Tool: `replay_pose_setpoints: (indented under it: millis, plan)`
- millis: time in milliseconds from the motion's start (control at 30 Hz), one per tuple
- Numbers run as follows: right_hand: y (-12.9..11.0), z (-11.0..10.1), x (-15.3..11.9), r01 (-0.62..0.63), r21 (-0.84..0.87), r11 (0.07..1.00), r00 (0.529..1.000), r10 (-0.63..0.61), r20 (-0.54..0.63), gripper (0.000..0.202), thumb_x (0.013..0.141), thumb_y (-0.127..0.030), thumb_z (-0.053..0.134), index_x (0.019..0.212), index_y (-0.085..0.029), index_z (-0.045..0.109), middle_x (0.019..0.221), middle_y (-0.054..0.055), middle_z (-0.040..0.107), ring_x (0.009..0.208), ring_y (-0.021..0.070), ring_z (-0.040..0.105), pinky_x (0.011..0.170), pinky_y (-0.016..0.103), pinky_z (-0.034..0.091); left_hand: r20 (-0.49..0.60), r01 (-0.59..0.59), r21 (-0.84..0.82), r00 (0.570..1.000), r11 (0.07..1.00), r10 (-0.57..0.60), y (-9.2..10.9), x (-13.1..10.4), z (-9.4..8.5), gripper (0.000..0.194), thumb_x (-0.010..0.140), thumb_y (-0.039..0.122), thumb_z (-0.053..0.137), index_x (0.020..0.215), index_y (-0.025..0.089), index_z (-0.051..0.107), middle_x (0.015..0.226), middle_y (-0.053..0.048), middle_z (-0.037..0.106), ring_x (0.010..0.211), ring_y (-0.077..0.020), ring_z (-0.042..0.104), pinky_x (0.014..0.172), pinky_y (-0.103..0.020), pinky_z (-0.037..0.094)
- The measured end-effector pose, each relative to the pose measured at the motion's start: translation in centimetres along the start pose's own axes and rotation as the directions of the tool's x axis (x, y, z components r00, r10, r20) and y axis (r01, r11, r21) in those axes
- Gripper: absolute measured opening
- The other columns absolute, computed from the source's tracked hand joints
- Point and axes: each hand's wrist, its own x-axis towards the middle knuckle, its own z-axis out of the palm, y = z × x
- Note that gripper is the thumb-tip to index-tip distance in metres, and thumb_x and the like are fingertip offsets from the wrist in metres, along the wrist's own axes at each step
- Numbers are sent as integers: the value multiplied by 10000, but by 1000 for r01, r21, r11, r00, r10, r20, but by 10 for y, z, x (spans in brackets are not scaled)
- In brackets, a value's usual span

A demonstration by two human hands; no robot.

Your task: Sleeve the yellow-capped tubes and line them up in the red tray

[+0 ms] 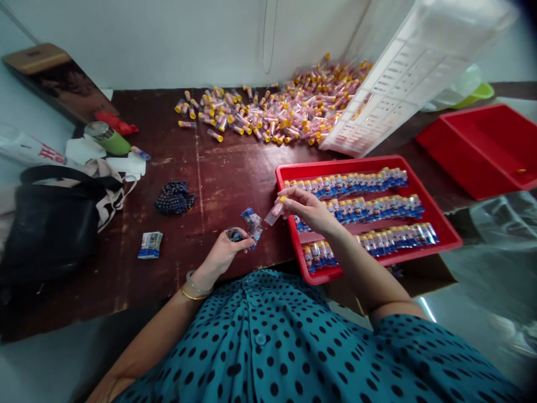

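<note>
Head view: one held tube (276, 211), three packet rows (364, 210).

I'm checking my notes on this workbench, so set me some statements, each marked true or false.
1. The right hand holds a yellow-capped tube. True.
2. The left hand is empty. False: it holds blue-and-clear packaging.
3. The red tray holds three rows of packets. True.
4. The black bag sits inside the red tray. False: it is at the left of the table.
5. Loose tubes are heaped near the wall. True.
</note>
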Motion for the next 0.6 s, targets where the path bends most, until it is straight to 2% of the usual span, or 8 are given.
replay_pose_setpoints:
  millis: [167, 300, 467, 533, 600]
  plan:
    - [1, 11, 2, -18, 22, 1000, 998, 17, 61, 309, 848, -412, 712, 1063, -206, 632, 878, 4, 692, 725, 113, 652, 684, 251, 562, 18, -42, 51, 999, 998, 41, 5, -2, 4, 258, 569, 216, 882, 663, 160, 648, 599, 46, 617, 545, -90, 534, 569, -222, 437]
    - [3, 16, 1, 27, -115, 993, 998, -19, 68, 264, 867, -385, 692, 1039, -190, 646, 882, 0, 665, 748, 103, 621, 703, 227, 518, 33, -67, 73, 997, 995, 65, 6, -4, 4, 253, 572, 222, 885, 659, 160, 656, 613, 41, 624, 573, -99, 544, 600, -230, 441]
    - [11, 23, -11, 133, -364, 922, 986, -159, -42, 219, 896, -381, 655, 1023, -204, 630, 902, 10, 680, 816, 141, 631, 764, 258, 497, 47, -52, 107, 998, 993, 47, 4, -6, 18, 234, 680, 300, 834, 817, 152, 715, 717, -1, 689, 625, -141, 612, 643, -272, 498]
    - [16, 29, -18, 140, -462, 876, 977, -198, -79, 185, 903, -379, 644, 957, -201, 651, 884, 14, 693, 813, 155, 641, 772, 271, 499, 78, -20, 66, 997, 998, 15, 5, -8, 25, 277, 734, 344, 797, 906, 143, 715, 769, -24, 703, 660, -160, 636, 643, -288, 519]
    - [23, 34, -26, 132, -477, 869, 976, -199, -92, 192, 903, -387, 642, 953, -204, 669, 894, 19, 712, 826, 171, 659, 790, 290, 510, 109, 36, -14, 993, 999, -34, 6, -9, 32, 323, 743, 372, 789, 949, 139, 703, 797, -36, 703, 668, -165, 644, 620, -287, 525]
